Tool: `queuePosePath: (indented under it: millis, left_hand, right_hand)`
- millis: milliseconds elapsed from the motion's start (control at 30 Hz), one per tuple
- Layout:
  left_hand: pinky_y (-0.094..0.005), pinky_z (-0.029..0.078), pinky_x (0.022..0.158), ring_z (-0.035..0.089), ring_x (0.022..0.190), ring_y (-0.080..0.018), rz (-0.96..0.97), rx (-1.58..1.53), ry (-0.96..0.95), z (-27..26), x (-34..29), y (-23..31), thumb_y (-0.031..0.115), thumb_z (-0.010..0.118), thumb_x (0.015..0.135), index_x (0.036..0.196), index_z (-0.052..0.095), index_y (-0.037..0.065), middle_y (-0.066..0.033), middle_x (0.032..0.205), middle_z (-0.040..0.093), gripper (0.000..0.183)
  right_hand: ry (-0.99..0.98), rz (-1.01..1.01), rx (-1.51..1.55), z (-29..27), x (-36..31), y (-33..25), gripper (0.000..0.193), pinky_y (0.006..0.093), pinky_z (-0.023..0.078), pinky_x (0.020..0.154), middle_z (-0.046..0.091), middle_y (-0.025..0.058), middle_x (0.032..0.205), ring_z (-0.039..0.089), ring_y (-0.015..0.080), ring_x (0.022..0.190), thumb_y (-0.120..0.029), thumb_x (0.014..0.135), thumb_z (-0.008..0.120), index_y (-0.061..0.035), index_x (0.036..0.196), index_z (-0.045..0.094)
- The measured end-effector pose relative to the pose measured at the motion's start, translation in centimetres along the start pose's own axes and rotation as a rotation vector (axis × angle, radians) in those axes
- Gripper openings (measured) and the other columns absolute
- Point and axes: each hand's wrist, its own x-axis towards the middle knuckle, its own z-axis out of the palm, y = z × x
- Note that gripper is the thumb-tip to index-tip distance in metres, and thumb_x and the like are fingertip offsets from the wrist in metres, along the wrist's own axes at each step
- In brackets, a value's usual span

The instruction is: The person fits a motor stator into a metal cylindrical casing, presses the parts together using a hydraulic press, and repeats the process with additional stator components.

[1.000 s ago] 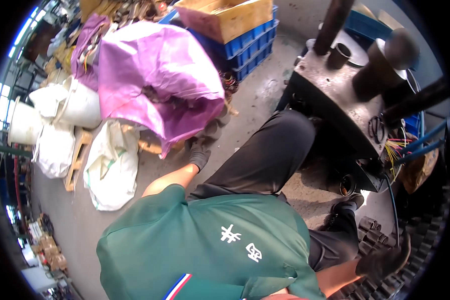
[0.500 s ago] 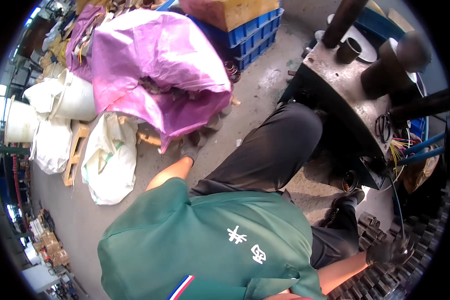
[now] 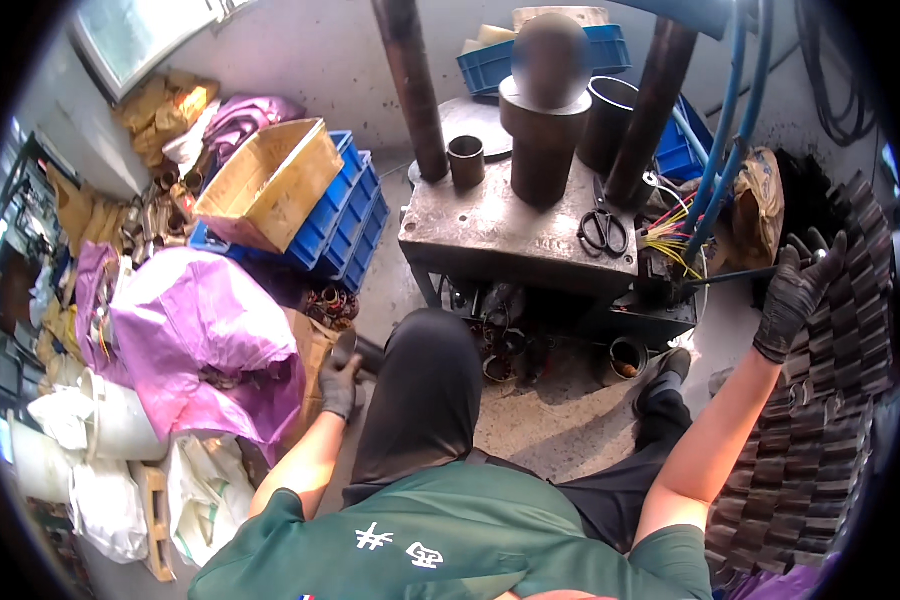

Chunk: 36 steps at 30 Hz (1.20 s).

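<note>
My left hand (image 3: 339, 390), in a dark grey work glove, is closed around a short dark metal cylinder (image 3: 344, 349) beside my left knee. The cylinder's round end shows above the fingers, and part of its body is hidden. Far out to the right, my right hand (image 3: 802, 295), also gloved, grips the end of a long lever (image 3: 735, 277). A shiny round knob (image 3: 820, 256) shows between its fingers. The lever runs to the side of a steel press table (image 3: 490, 228). On the table stand a thick metal cylinder (image 3: 542, 160), a short tube (image 3: 465, 163) and black scissors (image 3: 604, 230).
Stacked dark metal pieces (image 3: 760, 480) form a wall by my right arm. At left are a purple sack (image 3: 200, 320), blue crates (image 3: 355, 235) under a yellowish bin (image 3: 260, 190), and white sacks (image 3: 205, 495). Blue hoses (image 3: 725, 150) and coloured wires (image 3: 675, 238) hang beside the press.
My view has swung up and to the right, bringing the press into the middle. My left hand now shows a metal cylinder. My right arm has moved forward, up to the lever's end.
</note>
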Motion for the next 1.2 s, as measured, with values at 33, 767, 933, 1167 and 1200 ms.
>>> queuePosePath:
  millis: [33, 767, 933, 1167, 1200]
  left_hand:
    - [-0.0302, 0.052, 0.071, 0.063, 0.08, -0.013, 0.085, -0.027, 0.062, 0.6, 0.8, 6.4, 0.023, 0.083, 0.092, 0.103, 0.072, 0.003, 0.0001, 0.088, 0.071, 0.025]
    - [-0.0568, 0.051, 0.108, 0.059, 0.129, -0.0385, 0.435, -1.286, -0.783, 22.9, 10.9, 53.7, 0.034, 0.079, 0.089, 0.141, 0.055, 0.011, -0.0142, 0.14, 0.061, 0.061]
    - [-0.0469, 0.06, 0.095, 0.066, 0.114, -0.0305, 0.503, -1.265, -0.582, 27.0, 11.0, 57.4, 0.032, 0.089, 0.083, 0.135, 0.057, 0.012, -0.0094, 0.125, 0.067, 0.064]
    - [-0.0473, 0.061, 0.092, 0.068, 0.11, -0.0312, 0.541, -1.123, -0.482, 29.0, 9.8, 60.2, 0.026, 0.09, 0.082, 0.134, 0.057, 0.008, -0.0105, 0.121, 0.068, 0.065]
    - [-0.0473, 0.061, 0.092, 0.069, 0.109, -0.0313, 0.549, -1.11, -0.462, 29.2, 9.7, 60.5, 0.026, 0.09, 0.082, 0.134, 0.057, 0.008, -0.0107, 0.121, 0.068, 0.065]
  right_hand:
    - [0.058, 0.02, 0.03, -2.2, 0.1, -0.2, 0.089, 0.0358, 0.055, 0.094, 0.054, 0.0161, 0.141, 0.065, 0.0223, 0.106, 0.006, 0.095, 0.065, -0.0218, 0.167, 0.021]
    - [0.168, 0.038, 0.189, 0.0, -2.2, -4.4, 0.09, 0.033, 0.058, 0.092, 0.048, 0.0136, 0.14, 0.057, 0.0207, 0.11, 0.015, 0.092, 0.059, -0.0233, 0.166, 0.026]
    - [0.168, 0.09, 0.195, 0.5, -2.4, -3.8, 0.089, 0.0347, 0.056, 0.093, 0.048, 0.0141, 0.137, 0.057, 0.0224, 0.108, 0.016, 0.09, 0.059, -0.02, 0.165, 0.028]
    - [0.188, 0.007, 0.146, 0.0, -2.5, -4.5, 0.085, 0.0343, 0.055, 0.093, 0.05, 0.0134, 0.133, 0.057, 0.0228, 0.111, 0.016, 0.09, 0.059, -0.0161, 0.163, 0.031]
    - [0.183, 0.028, 0.175, 0.0, -2.6, -4.7, 0.085, 0.0344, 0.055, 0.093, 0.049, 0.0135, 0.134, 0.057, 0.0231, 0.111, 0.016, 0.09, 0.059, -0.0163, 0.163, 0.031]
